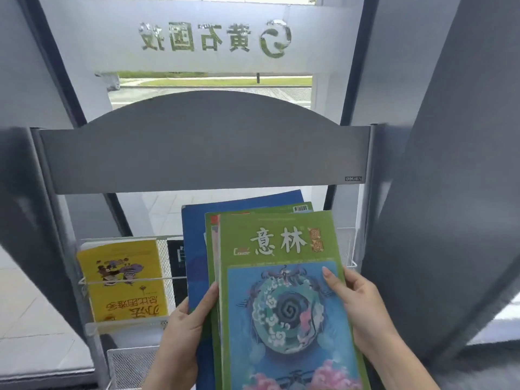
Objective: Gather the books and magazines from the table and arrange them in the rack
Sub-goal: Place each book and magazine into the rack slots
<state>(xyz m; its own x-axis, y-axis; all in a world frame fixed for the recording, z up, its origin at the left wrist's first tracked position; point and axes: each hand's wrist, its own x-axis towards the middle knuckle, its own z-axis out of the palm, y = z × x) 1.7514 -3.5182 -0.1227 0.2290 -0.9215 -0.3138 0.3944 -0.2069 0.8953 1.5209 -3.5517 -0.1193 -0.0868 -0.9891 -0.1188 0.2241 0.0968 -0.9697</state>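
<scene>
My left hand (180,333) grips the left edge of a stack (253,291), fingers curled onto the blue book (197,249). My right hand (357,308) pinches the right edge, thumb on the green magazine (281,277) on top. I hold the stack before the rack (205,156); a yellow book (126,277) stands upside down in its left pocket.

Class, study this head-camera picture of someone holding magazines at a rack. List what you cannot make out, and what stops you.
- Head view: the dark item behind the yellow book is mostly covered by the held stack.
- Blue folder cover: hidden by the green magazine.
- How many magazines the left hand and right hand hold: only edges show.
- Rack's lower tiers: cut off by the bottom edge.
</scene>
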